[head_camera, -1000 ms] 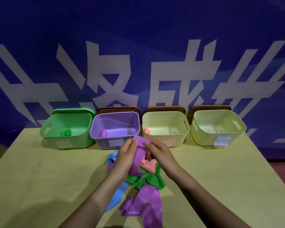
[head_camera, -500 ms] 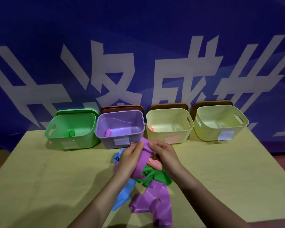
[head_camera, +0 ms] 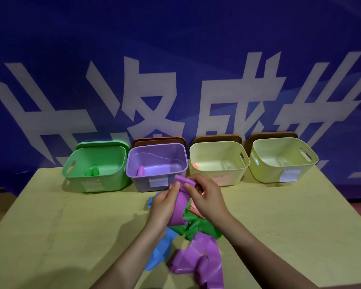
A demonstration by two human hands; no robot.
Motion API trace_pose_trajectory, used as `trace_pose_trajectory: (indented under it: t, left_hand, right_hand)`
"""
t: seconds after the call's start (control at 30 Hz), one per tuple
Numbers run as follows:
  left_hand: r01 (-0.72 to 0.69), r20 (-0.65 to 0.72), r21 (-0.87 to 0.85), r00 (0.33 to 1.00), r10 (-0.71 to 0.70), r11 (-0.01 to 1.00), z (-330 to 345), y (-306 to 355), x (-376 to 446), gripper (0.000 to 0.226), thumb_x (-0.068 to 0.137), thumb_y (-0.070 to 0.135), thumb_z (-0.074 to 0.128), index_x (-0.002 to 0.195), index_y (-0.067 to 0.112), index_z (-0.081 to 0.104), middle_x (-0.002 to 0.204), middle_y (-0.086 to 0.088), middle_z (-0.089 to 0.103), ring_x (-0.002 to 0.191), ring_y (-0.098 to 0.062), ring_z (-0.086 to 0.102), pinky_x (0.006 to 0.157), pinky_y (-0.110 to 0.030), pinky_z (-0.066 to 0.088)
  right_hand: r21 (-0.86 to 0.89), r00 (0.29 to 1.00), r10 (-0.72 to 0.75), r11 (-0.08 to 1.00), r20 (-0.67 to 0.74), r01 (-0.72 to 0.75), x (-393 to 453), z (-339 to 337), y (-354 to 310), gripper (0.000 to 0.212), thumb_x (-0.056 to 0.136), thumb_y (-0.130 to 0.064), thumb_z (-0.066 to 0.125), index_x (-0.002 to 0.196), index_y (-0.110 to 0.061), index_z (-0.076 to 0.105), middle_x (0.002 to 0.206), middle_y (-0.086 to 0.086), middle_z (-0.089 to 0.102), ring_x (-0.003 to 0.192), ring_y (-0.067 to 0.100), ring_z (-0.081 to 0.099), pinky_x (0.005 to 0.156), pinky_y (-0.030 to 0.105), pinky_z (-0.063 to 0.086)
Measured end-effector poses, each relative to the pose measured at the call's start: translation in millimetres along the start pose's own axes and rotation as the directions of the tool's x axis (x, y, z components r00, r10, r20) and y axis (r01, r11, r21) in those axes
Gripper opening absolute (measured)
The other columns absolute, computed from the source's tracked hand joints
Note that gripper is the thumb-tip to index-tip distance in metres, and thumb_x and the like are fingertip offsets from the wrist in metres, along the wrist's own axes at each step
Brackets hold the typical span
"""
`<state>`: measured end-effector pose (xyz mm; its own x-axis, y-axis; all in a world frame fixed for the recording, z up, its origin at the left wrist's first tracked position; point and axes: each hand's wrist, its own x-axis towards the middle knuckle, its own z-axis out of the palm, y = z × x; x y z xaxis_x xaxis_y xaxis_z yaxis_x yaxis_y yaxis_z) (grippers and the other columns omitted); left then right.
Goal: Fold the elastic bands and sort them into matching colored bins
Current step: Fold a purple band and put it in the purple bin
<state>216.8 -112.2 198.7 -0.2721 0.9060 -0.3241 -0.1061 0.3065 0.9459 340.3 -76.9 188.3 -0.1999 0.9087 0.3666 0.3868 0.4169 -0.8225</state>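
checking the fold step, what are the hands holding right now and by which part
Both hands hold one purple elastic band: the left hand and the right hand pinch its folded top end, and the rest hangs down between them.

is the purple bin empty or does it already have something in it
Not empty: the purple bin holds one folded purple band at its left end.

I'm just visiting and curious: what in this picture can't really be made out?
All in the head view:
- Labels on the bins, e.g. purple bin: too small to read.
- Purple band: its folds hidden by left hand and right hand.
- Loose purple band: cut off by bottom edge.
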Motion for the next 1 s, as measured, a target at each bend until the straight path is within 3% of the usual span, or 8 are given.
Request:
trace_pose_trajectory:
  t: [0.13, 0.27, 0.43, 0.5, 0.57, 0.73, 0.9, 1.0]
  left_hand:
    - [-0.015, -0.024, 0.030, 1.000, 0.016, 0.999, 1, -3, 0, 0.034, 0.093, 0.041, 0.055, 0.075, 0.017, 0.072, 0.068, -0.007, 0.061, 0.071, -0.029, 0.059, 0.068, -0.049, 0.053]
    - [-0.006, -0.060, 0.025, 0.998, 0.007, 1.000, 4, 3, -3, 0.044, 0.092, 0.053, 0.048, 0.078, 0.018, 0.070, 0.079, -0.013, 0.067, 0.084, -0.041, 0.066, 0.071, -0.059, 0.055]
    - [-0.021, 0.009, -0.047, 1.000, 0.022, 0.999, 4, 9, -8, 0.041, 0.096, 0.042, 0.048, 0.071, 0.022, 0.075, 0.077, -0.004, 0.072, 0.083, -0.029, 0.068, 0.071, -0.048, 0.056]
    - [-0.026, 0.042, -0.077, 0.999, 0.029, 0.997, 3, 9, -6, 0.035, 0.096, 0.037, 0.050, 0.078, 0.019, 0.074, 0.081, -0.007, 0.072, 0.081, -0.029, 0.067, 0.071, -0.044, 0.055]
    - [-0.018, 0.088, -0.115, 0.996, 0.029, 0.993, 2, 10, -4, 0.030, 0.096, 0.032, 0.050, 0.088, 0.013, 0.071, 0.085, -0.014, 0.070, 0.077, -0.028, 0.065, 0.064, -0.037, 0.053]
    - [-0.029, 0.206, -0.189, 0.976, 0.068, 0.982, 2, 8, -6, 0.019, 0.097, 0.015, 0.048, 0.101, 0.010, 0.066, 0.091, -0.014, 0.068, 0.075, -0.018, 0.063, 0.062, -0.024, 0.050]
    - [-0.055, 0.228, -0.167, 0.969, 0.093, 0.984, 6, -4, -6, 0.023, 0.100, 0.011, 0.043, 0.109, 0.014, 0.064, 0.110, -0.018, 0.065, 0.092, -0.022, 0.062, 0.080, -0.033, 0.049]
    - [-0.073, 0.221, -0.139, 0.970, 0.103, 0.988, 7, -8, -5, 0.023, 0.099, 0.011, 0.044, 0.104, 0.020, 0.064, 0.104, -0.012, 0.066, 0.087, -0.018, 0.062, 0.076, -0.031, 0.049]
  right_hand:
    - [-0.126, 0.993, -0.117, 0.985, 0.016, 0.118, 1, -8, -2, 0.026, 0.087, -0.036, 0.052, 0.095, -0.017, 0.068, 0.078, -0.003, 0.055, 0.068, 0.007, 0.048, 0.061, 0.027, 0.041]
    - [-0.187, 0.979, -0.192, 0.961, 0.068, 0.202, 0, -12, -5, 0.022, 0.090, -0.030, 0.056, 0.104, -0.020, 0.069, 0.081, -0.005, 0.052, 0.069, 0.007, 0.051, 0.062, 0.027, 0.044]
    - [-0.151, 0.958, -0.237, 0.953, 0.162, 0.262, 0, -22, -10, 0.024, 0.089, -0.028, 0.058, 0.109, -0.023, 0.071, 0.086, -0.010, 0.051, 0.076, 0.003, 0.050, 0.066, 0.021, 0.043]
    - [0.029, 0.964, -0.148, 0.989, 0.223, 0.145, 2, -29, -12, 0.028, 0.092, -0.032, 0.054, 0.113, -0.026, 0.071, 0.091, -0.002, 0.054, 0.084, 0.008, 0.054, 0.073, 0.022, 0.044]
    - [0.205, 0.973, 0.024, 0.976, 0.231, -0.073, 2, -32, -16, 0.030, 0.093, -0.034, 0.048, 0.110, -0.027, 0.071, 0.093, 0.002, 0.052, 0.088, 0.008, 0.054, 0.077, 0.023, 0.045]
    - [0.492, 0.942, 0.303, 0.805, 0.142, -0.333, 2, -31, -21, 0.026, 0.098, -0.013, 0.050, 0.120, -0.017, 0.063, 0.086, -0.006, 0.063, 0.066, 0.009, 0.054, 0.065, 0.023, 0.047]
    - [0.507, 0.918, 0.373, 0.770, 0.136, -0.388, 1, -33, -19, 0.037, 0.091, -0.007, 0.059, 0.128, -0.009, 0.057, 0.079, -0.001, 0.057, 0.059, 0.007, 0.055, 0.061, 0.017, 0.047]
    - [0.461, 0.905, 0.401, 0.782, 0.142, -0.419, -1, -32, -17, 0.037, 0.089, -0.006, 0.062, 0.126, -0.012, 0.056, 0.080, 0.002, 0.058, 0.058, 0.003, 0.056, 0.059, 0.017, 0.046]
